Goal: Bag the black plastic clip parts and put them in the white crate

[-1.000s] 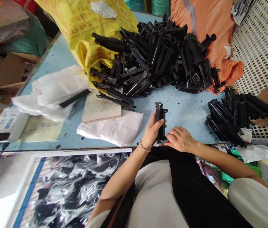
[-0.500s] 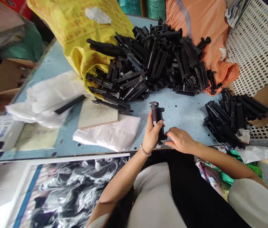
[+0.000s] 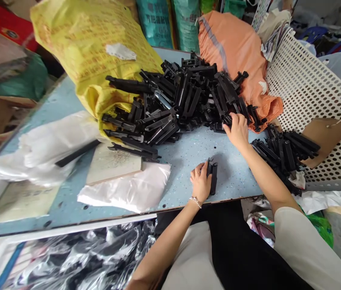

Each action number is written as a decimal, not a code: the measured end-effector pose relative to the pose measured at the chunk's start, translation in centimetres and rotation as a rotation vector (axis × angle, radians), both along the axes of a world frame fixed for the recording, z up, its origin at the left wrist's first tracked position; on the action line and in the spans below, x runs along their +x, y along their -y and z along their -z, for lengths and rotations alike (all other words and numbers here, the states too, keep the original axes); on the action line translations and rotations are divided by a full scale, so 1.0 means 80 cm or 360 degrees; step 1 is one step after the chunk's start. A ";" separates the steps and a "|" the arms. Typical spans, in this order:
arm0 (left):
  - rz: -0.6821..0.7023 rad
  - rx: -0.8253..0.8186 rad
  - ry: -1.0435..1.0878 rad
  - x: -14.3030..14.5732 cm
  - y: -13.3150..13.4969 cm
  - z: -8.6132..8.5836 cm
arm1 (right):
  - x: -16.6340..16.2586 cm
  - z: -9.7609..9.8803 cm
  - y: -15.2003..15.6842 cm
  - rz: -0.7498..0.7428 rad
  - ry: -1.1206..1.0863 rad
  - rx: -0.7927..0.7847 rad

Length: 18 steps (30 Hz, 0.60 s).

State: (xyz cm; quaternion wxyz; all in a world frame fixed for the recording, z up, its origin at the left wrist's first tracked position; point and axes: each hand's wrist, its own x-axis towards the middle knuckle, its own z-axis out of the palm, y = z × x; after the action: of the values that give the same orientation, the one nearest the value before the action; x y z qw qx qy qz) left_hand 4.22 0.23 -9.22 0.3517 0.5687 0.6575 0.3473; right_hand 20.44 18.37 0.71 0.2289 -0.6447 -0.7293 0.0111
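Observation:
My left hand (image 3: 200,182), with a bracelet at the wrist, is closed round the side of a long black plastic part (image 3: 214,180) near the table's front edge. The part's right side shows; my fingers cover the rest. At the near right edge of a big heap of similar black parts (image 3: 185,94), my right hand (image 3: 238,128) has its thumb and fingers closed on one black part (image 3: 226,120). That part is mostly hidden among the others.
A yellow sack (image 3: 94,48) and an orange sack (image 3: 233,48) flank the heap. On the right, a smaller pile of black parts (image 3: 285,151) lies by a white perforated basket (image 3: 312,88). White plastic bags (image 3: 128,187) and a pale board (image 3: 113,163) lie left.
My right hand has left the part in my left hand and moved forward to the heap. My left hand has lowered its part onto the table. The view has shifted.

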 end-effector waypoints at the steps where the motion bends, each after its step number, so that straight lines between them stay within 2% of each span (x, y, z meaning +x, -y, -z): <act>1: 0.0014 0.0015 -0.0079 0.001 0.001 0.004 | 0.005 -0.002 -0.020 0.0018 0.0023 -0.0059; 3: 0.0061 0.0089 -0.0090 -0.004 0.002 0.010 | 0.014 -0.009 -0.044 -0.0029 0.0079 -0.0192; 5: 0.0077 0.0229 0.0010 -0.018 0.005 0.009 | 0.021 -0.022 -0.046 -0.0068 0.0069 -0.0147; 7: 0.0049 0.0300 0.0208 -0.032 0.004 -0.001 | 0.023 -0.036 -0.028 -0.0052 -0.0052 0.0067; 9: 0.0055 0.0206 0.0587 -0.041 -0.003 -0.023 | 0.018 -0.046 0.006 -0.0116 -0.0166 0.0252; 11: 0.0100 0.0005 0.1213 -0.045 -0.016 -0.052 | 0.007 -0.045 0.050 -0.0381 -0.0126 0.0302; 13: 0.0122 -0.0220 0.1813 -0.046 -0.034 -0.079 | -0.007 -0.033 0.096 -0.0895 0.0026 0.0205; 14: 0.0105 -0.0313 0.1981 -0.046 -0.041 -0.089 | -0.014 -0.024 0.117 -0.1200 0.0090 0.0141; 16: 0.0054 -0.0397 0.1990 -0.048 -0.050 -0.102 | -0.023 -0.006 0.149 -0.1672 0.0122 0.0115; 17: 0.0035 -0.0371 0.1895 -0.049 -0.050 -0.105 | -0.026 0.001 0.158 -0.1772 0.0082 0.0157; 18: 0.0033 -0.0304 0.1788 -0.049 -0.048 -0.105 | -0.027 0.006 0.162 -0.1755 0.0014 0.0219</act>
State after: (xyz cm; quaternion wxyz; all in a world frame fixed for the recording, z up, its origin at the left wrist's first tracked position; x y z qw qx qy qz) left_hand 0.28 4.06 -0.78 0.7007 0.2688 0.3924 0.5318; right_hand 18.29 5.40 0.27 0.2279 -0.1510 -0.9587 0.0790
